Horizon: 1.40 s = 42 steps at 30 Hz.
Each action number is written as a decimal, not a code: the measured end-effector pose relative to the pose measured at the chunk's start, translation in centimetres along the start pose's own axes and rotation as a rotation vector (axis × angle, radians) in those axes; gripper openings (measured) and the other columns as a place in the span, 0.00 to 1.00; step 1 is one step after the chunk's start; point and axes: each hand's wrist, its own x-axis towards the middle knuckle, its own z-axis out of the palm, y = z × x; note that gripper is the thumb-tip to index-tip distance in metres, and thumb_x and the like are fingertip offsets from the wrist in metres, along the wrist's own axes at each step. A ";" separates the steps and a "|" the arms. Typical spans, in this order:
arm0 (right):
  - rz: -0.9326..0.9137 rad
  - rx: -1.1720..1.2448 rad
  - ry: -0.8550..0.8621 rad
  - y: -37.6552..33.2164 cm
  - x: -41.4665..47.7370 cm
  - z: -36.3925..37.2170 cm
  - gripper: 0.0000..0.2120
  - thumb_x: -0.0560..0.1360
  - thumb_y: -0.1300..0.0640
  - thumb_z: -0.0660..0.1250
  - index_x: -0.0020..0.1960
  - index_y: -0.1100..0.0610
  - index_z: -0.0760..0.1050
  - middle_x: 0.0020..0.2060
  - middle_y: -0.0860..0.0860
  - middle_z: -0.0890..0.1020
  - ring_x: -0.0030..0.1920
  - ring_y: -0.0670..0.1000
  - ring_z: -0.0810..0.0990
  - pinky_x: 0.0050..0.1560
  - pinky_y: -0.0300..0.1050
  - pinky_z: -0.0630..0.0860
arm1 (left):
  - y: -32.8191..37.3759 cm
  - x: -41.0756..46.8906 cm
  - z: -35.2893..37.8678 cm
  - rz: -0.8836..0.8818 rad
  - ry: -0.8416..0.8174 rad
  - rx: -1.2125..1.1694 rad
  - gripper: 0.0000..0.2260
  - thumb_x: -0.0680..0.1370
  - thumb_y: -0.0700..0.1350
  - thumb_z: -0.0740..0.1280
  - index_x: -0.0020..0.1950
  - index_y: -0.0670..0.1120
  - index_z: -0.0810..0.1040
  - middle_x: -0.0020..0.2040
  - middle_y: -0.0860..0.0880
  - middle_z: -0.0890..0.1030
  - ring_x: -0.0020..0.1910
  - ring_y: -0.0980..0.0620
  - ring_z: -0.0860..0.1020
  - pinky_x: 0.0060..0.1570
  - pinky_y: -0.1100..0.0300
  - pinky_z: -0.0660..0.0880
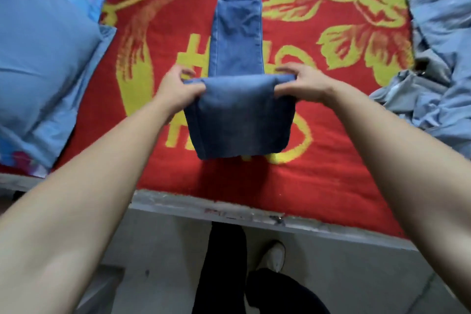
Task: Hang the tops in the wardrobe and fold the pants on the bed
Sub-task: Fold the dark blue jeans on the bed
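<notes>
Smack in the middle of the bed [229, 208], on the red blanket [331, 160] with the big yellow flowers, are the jeans [239, 115], laid as a narrow strip running toward the far edge. The near part is doubled over, its flap reaching back toward the front edge. Left hand [175, 89] pinches the left end of that fold, thumb on the near side and fingers curled behind it; right hand [303, 84] does the same at the right end. Can't tell if the fold is lifted off the blanket or just resting on it. A blue pillow [46, 58] sits at the left edge and a crumpled pale-blue heap [438, 58] at the right edge, both well apart from the jeans. Both forearms cover the view's lower corners. Past the front edge it's grey floor [158, 250], dark trouser legs and a white shoe [274, 256].
</notes>
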 end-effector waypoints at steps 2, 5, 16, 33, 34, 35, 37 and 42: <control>0.016 -0.080 0.164 1.1 3.9 -0.2 0.38 0.73 0.54 0.71 0.79 0.53 0.60 0.70 0.56 0.72 0.63 0.53 0.76 0.61 0.45 0.74 | -0.5 4.6 1.0 0.022 0.170 0.080 0.25 0.70 0.49 0.69 0.66 0.46 0.72 0.57 0.47 0.79 0.53 0.48 0.78 0.55 0.59 0.74; 0.058 -0.389 0.154 3.2 6.5 2.0 0.42 0.74 0.53 0.69 0.82 0.55 0.51 0.78 0.60 0.59 0.77 0.58 0.62 0.75 0.49 0.61 | -3.0 7.4 3.9 0.117 0.098 0.397 0.24 0.77 0.48 0.65 0.72 0.45 0.68 0.71 0.41 0.70 0.69 0.42 0.69 0.67 0.51 0.67; -0.147 -0.745 -0.045 7.0 6.2 11.3 0.48 0.65 0.42 0.60 0.81 0.59 0.52 0.78 0.68 0.44 0.78 0.69 0.38 0.79 0.62 0.42 | -12.4 6.3 9.3 0.472 -0.348 0.845 0.35 0.79 0.68 0.49 0.81 0.52 0.51 0.81 0.44 0.43 0.80 0.43 0.39 0.76 0.43 0.49; -0.411 -1.077 0.341 10.9 3.0 15.6 0.28 0.78 0.61 0.58 0.77 0.61 0.64 0.76 0.63 0.64 0.76 0.67 0.61 0.75 0.65 0.60 | -13.6 0.7 10.1 0.564 -0.179 1.111 0.38 0.69 0.42 0.72 0.78 0.47 0.63 0.78 0.36 0.60 0.77 0.34 0.59 0.71 0.32 0.59; -0.433 -1.087 0.338 10.6 3.3 15.2 0.26 0.78 0.60 0.58 0.76 0.60 0.66 0.75 0.63 0.67 0.75 0.66 0.65 0.73 0.65 0.64 | -13.0 1.0 10.3 0.532 -0.187 1.117 0.37 0.71 0.41 0.71 0.79 0.47 0.61 0.78 0.36 0.59 0.77 0.34 0.57 0.72 0.32 0.57; -0.450 -1.095 0.317 10.4 3.4 14.6 0.25 0.78 0.59 0.58 0.75 0.60 0.68 0.74 0.62 0.69 0.74 0.66 0.67 0.71 0.64 0.67 | -12.5 1.1 10.5 0.504 -0.208 1.125 0.36 0.73 0.41 0.69 0.80 0.47 0.59 0.79 0.36 0.57 0.77 0.34 0.56 0.73 0.33 0.55; -0.436 -1.068 0.220 9.6 3.2 13.4 0.27 0.77 0.58 0.59 0.75 0.60 0.68 0.74 0.62 0.69 0.73 0.65 0.68 0.70 0.62 0.69 | -11.4 0.9 10.6 0.453 -0.267 1.147 0.36 0.75 0.40 0.65 0.81 0.45 0.54 0.79 0.37 0.54 0.78 0.34 0.53 0.74 0.34 0.51; -0.264 -0.844 -0.041 6.5 2.1 9.9 0.35 0.69 0.61 0.70 0.75 0.62 0.66 0.72 0.62 0.70 0.72 0.63 0.69 0.67 0.57 0.70 | -8.2 0.2 9.0 0.373 -0.366 1.108 0.42 0.71 0.42 0.70 0.80 0.42 0.52 0.79 0.40 0.57 0.78 0.38 0.56 0.76 0.45 0.51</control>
